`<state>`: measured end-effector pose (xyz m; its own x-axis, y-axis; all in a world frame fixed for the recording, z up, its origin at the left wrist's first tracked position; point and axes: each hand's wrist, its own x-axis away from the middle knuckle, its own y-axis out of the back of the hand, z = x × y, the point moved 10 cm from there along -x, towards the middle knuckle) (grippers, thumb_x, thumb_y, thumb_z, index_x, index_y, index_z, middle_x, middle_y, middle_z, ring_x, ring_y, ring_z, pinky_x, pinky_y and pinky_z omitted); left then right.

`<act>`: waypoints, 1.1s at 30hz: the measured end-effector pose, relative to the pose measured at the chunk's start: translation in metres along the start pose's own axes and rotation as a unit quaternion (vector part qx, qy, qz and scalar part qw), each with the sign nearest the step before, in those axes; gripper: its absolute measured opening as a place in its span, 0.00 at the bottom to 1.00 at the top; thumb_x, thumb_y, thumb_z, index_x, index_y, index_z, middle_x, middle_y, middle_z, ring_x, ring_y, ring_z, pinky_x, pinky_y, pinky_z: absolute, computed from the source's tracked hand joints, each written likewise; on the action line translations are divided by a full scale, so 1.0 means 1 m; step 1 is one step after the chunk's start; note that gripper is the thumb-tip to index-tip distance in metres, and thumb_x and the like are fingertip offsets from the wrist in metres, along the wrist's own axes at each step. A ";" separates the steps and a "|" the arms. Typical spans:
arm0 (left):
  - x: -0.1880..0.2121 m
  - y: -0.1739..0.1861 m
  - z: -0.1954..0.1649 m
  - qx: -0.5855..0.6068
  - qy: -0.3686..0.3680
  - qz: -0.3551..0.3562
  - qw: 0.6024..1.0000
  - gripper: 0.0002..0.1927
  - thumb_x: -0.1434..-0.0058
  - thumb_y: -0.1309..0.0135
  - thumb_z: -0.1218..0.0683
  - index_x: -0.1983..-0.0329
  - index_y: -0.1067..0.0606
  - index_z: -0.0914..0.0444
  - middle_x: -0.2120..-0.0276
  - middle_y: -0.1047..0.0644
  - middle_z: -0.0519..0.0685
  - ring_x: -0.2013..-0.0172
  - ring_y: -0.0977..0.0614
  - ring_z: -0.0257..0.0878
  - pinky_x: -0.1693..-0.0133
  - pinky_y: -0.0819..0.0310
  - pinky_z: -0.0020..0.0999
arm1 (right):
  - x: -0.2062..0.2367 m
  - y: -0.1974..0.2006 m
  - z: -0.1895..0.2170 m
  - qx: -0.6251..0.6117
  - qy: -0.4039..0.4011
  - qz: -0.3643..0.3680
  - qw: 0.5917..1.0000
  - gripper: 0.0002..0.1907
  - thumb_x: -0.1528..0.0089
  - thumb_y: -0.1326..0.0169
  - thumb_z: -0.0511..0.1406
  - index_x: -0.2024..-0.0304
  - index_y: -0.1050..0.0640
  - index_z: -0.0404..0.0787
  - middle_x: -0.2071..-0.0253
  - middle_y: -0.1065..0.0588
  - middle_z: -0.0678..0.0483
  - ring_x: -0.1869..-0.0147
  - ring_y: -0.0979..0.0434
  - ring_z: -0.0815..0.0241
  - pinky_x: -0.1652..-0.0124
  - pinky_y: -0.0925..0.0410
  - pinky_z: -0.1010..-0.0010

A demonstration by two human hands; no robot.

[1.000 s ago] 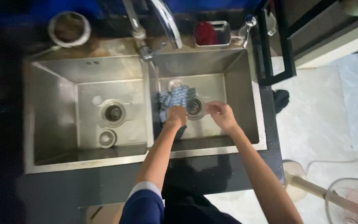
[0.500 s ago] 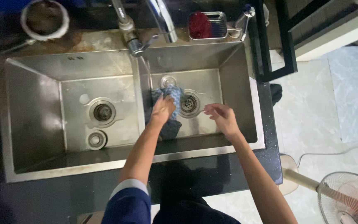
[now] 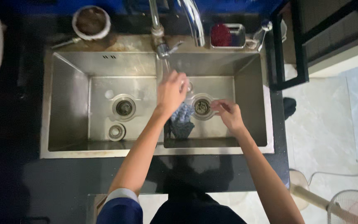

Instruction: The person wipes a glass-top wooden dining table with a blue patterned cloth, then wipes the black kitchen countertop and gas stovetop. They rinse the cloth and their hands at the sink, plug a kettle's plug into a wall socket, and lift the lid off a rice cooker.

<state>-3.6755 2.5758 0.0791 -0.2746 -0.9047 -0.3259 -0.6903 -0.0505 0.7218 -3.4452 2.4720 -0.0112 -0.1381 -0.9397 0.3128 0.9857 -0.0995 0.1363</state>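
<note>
Steel sink (image 3: pixel 71 108) (two basins), one blue cloth (image 3: pixel 182 121), two hands

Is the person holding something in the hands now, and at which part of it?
The left hand holds the blue cloth by its upper end; the rest hangs into the right sink basin. The right hand appears empty, beside the drain.

No packages, labels, signs or screens show anywhere around the double steel sink (image 3: pixel 63 103). Nothing printed or wrapped stands on the dark counter beside that sink either.
</note>
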 end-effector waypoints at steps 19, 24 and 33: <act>-0.052 -0.101 0.020 0.295 0.086 0.034 0.951 0.27 0.25 0.63 0.45 0.26 0.38 0.58 0.27 0.36 0.55 0.27 0.38 0.49 0.28 0.46 0.41 | -0.073 -0.130 0.079 -0.356 -0.070 0.113 0.925 0.37 0.31 0.68 0.57 0.26 0.44 0.45 0.25 0.41 0.52 0.22 0.43 0.54 0.29 0.48 0.59; -0.030 -0.161 0.055 0.465 0.271 0.057 0.841 0.35 0.27 0.72 0.37 0.21 0.52 0.56 0.21 0.53 0.49 0.23 0.54 0.43 0.27 0.63 0.38 | -0.094 -0.134 0.063 -0.373 -0.032 0.123 0.919 0.40 0.31 0.66 0.57 0.22 0.49 0.48 0.21 0.48 0.56 0.19 0.51 0.57 0.28 0.54 0.62; -0.002 -0.144 0.027 0.413 0.257 0.119 0.865 0.36 0.26 0.75 0.38 0.20 0.61 0.57 0.20 0.60 0.51 0.23 0.60 0.42 0.27 0.66 0.36 | -0.089 -0.127 0.023 -0.389 -0.110 0.115 0.907 0.40 0.31 0.69 0.59 0.23 0.46 0.48 0.21 0.46 0.56 0.20 0.49 0.55 0.28 0.54 0.60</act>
<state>-3.5934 2.5960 -0.0408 -0.2881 -0.9271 0.2399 -0.9563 0.2916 -0.0214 -3.5606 2.5760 -0.0353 0.1483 -0.8855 0.4404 0.7492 -0.1901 -0.6345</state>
